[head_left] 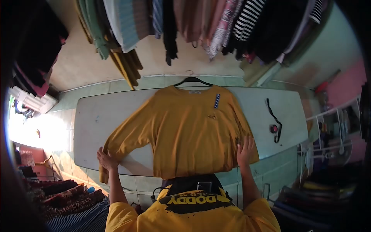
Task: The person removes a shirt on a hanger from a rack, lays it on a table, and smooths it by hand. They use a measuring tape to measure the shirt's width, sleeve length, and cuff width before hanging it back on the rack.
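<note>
A mustard-yellow long-sleeved shirt [189, 131] lies spread front up on the table, with a black hanger [192, 80] in its neck. A blue size strip [217, 101] runs down its chest. My left hand [108, 159] is closed on the sleeve at the left, whose end hangs past the table's near edge. At the right side of the shirt, my right hand [245, 151] rests with fingers stretched out over the other sleeve, which lies along the body.
The white table [92, 120] carries a black strap-like item [274, 120] at the right. Clothes hang above the far side [247, 23]. Folded garments [73, 201] are stacked at lower left, and a white metal rack [328, 135] stands at right.
</note>
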The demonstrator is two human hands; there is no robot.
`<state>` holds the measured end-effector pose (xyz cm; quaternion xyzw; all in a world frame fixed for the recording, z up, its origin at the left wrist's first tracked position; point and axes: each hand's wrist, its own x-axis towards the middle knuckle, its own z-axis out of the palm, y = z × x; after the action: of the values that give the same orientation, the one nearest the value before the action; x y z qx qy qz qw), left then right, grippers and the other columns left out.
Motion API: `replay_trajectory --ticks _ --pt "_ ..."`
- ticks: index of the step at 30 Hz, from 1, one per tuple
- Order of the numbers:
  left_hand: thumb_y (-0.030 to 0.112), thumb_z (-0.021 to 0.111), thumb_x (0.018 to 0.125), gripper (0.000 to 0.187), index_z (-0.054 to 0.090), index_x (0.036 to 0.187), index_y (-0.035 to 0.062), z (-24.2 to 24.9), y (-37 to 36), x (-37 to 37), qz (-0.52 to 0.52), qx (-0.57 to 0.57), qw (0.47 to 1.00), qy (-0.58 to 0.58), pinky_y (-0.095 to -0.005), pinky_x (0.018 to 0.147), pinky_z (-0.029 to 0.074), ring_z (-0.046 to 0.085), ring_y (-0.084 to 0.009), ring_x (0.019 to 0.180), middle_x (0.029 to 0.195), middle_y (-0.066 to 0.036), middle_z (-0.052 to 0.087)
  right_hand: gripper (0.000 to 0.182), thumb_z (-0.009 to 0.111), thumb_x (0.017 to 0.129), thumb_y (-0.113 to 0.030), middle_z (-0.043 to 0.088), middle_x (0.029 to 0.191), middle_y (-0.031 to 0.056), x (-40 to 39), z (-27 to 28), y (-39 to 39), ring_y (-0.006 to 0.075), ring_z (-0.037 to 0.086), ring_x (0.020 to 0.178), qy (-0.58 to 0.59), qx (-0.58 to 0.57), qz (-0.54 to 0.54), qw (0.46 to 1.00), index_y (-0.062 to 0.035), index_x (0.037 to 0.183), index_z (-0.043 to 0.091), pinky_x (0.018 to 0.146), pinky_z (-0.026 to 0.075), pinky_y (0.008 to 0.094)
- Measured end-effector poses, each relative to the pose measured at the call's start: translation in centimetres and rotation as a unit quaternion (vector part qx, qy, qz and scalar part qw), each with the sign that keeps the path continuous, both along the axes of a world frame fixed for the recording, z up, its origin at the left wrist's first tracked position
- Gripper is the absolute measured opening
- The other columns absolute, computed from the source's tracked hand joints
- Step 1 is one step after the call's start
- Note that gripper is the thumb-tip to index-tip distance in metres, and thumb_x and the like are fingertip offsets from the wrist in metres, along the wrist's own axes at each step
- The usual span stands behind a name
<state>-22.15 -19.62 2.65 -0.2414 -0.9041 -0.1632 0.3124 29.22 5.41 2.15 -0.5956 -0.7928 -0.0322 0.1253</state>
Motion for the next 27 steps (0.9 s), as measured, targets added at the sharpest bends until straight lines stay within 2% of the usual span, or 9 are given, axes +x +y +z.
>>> replay_trajectory --ticks 2,5,14,16,17,19,23,25,27 --pt "0.015 0.057 0.074 0.011 0.057 0.081 0.0052 -2.2 -0.5 3.2 -0.103 -0.014 0.983 -0.153 -0.0398 0.062 0.043 0.055 -0.0301 0.068 0.070 -0.011 0.057 0.037 0.052 0.083 -0.019 0.044 0.113 0.0201 0.4 -0.7 -2.8 0.0365 0.041 0.105 0.100 0.002 -0.002 0.995 -0.0010 0.114 0.044 0.084 0.036 0.0456" --pt "0.016 0.063 0.069 0.014 0.058 0.065 0.0039 -0.6 0.1 10.8 -0.237 -0.020 0.853 -0.465 -0.0376 0.062 0.042 0.054 -0.0283 0.067 0.064 -0.009 0.056 0.026 0.053 0.082 -0.013 0.046 0.097 0.0177 1.0 -2.7 -7.6 0.0334 0.045 0.089 0.244 -0.001 0.003 0.970 -0.0004 0.104 0.048 0.073 0.039 0.0413" --pt "0.016 0.067 0.067 0.019 0.055 0.067 0.0005 -2.5 -1.3 14.2 -0.360 -0.095 0.842 -0.390 -0.0343 0.062 0.046 0.056 -0.0250 0.063 0.065 -0.010 0.056 0.014 0.053 0.079 -0.007 0.048 0.090 0.0165 8.1 -4.2 -3.1 0.0337 0.046 0.088 0.176 -0.019 -0.084 0.981 -0.0050 0.093 0.052 0.074 0.038 0.0411" --pt "0.015 0.063 0.075 0.019 0.052 0.072 -0.0004 -3.1 -1.7 14.1 -0.372 -0.006 0.717 -0.590 -0.0290 0.061 0.051 0.060 -0.0179 0.063 0.071 -0.010 0.058 0.012 0.052 0.078 -0.005 0.049 0.088 0.0159 8.4 -2.0 -1.6 0.0330 0.047 0.087 0.145 0.004 -0.149 0.978 -0.0044 0.090 0.052 0.074 0.038 0.0409" --pt "0.015 0.063 0.075 0.019 0.052 0.072 -0.0004 -3.4 -1.7 14.6 -0.368 -0.005 0.719 -0.590 -0.0290 0.061 0.051 0.060 -0.0179 0.063 0.071 -0.010 0.058 0.011 0.054 0.077 -0.004 0.050 0.082 0.0147 7.8 -0.2 -1.3 0.0316 0.049 0.081 0.155 0.107 -0.147 0.971 -0.0041 0.088 0.053 0.071 0.040 0.0403" --pt "0.011 0.054 0.082 0.013 0.051 0.078 -0.0005 -4.2 -1.9 15.7 -0.212 0.196 0.570 -0.770 -0.0262 0.061 0.053 0.061 -0.0142 0.066 0.074 -0.010 0.060 0.009 0.055 0.076 -0.003 0.051 0.077 0.0134 6.3 0.2 -1.8 0.0302 0.051 0.075 0.168 0.205 -0.139 0.954 -0.0038 0.085 0.054 0.067 0.042 0.0396" --pt "0.008 0.049 0.084 0.013 0.054 0.092 0.0005 -4.3 -1.4 18.2 -0.144 0.200 0.657 -0.713 -0.0277 0.058 0.054 0.062 -0.0167 0.063 0.076 -0.011 0.060 0.009 0.061 0.071 -0.007 0.051 0.064 0.0110 2.2 -2.2 -6.3 0.0262 0.050 0.052 0.344 -0.079 -0.057 0.934 -0.0011 0.074 0.056 0.049 0.042 0.0351" --pt "0.009 0.054 0.079 0.015 0.058 0.091 0.0009 -4.9 -1.2 18.8 -0.139 0.209 0.684 -0.685 -0.0271 0.053 0.052 0.061 -0.0161 0.058 0.071 -0.011 0.061 0.009 0.060 0.072 -0.008 0.052 0.066 0.0126 0.9 -2.5 -7.2 0.0278 0.052 0.056 0.296 -0.060 -0.039 0.952 -0.0007 0.074 0.055 0.051 0.043 0.0363" --pt "0.007 0.059 0.073 0.012 0.060 0.083 0.0004 -5.2 -0.7 19.2 -0.175 0.113 0.793 -0.573 -0.0279 0.050 0.049 0.061 -0.0155 0.054 0.064 -0.011 0.062 0.009 0.059 0.073 -0.008 0.053 0.068 0.0142 0.2 -2.3 -7.5 0.0294 0.053 0.060 0.249 -0.035 -0.025 0.968 -0.0003 0.074 0.055 0.054 0.043 0.0375"
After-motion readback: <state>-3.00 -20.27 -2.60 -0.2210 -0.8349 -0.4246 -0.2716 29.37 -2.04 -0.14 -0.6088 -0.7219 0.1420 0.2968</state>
